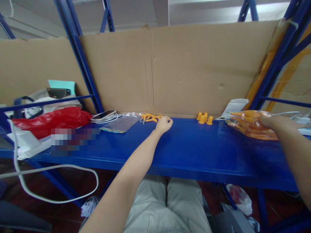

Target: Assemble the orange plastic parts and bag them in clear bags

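My left hand (165, 124) rests near the back of the blue table, its fingers curled closed; whatever may be inside them is hidden. Just left of it lies a small pile of orange, finger-like pieces (148, 117) with metal hooks or rings. Over on the right, my right hand (268, 121) is at a clear plastic bag (252, 129) filled with long orange pieces. Its fingers are blurred and partly hidden by the bag. Between the hands, several small orange cups (205, 118) stand upside down in a cluster.
A clear flat bag (121, 123), a phone (107, 114) with a white cable and a red bag (55, 119) lie to the left. Cardboard (189, 71) walls off the back, between blue posts (80, 58). A white cable (73, 166) loops past the front edge.
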Demonstrator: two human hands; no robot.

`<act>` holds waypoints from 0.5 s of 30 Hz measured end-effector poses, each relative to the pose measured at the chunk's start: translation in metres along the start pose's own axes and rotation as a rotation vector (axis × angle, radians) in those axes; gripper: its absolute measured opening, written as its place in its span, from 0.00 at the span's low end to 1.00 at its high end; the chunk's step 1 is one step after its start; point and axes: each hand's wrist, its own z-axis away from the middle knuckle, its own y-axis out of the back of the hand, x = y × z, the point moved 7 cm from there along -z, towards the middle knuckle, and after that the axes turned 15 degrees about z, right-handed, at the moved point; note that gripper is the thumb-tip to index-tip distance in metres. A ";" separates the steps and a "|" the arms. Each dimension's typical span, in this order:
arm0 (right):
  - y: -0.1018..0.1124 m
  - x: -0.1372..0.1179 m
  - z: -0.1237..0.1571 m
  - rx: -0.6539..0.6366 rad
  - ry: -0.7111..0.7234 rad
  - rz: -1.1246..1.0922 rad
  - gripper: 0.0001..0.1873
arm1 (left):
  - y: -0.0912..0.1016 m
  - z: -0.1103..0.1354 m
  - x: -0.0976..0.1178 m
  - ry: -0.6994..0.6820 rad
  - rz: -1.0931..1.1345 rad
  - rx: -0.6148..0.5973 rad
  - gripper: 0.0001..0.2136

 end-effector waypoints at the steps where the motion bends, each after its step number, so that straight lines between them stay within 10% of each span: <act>1: -0.004 0.005 0.009 -0.176 -0.119 0.016 0.30 | -0.001 0.000 0.000 0.000 0.001 -0.007 0.14; 4: 0.012 -0.003 0.033 -0.271 -0.181 -0.006 0.31 | -0.003 0.001 0.000 0.023 0.009 -0.032 0.14; 15: 0.090 -0.106 0.089 0.239 0.269 -0.210 0.24 | -0.012 0.005 0.005 0.079 0.021 -0.175 0.16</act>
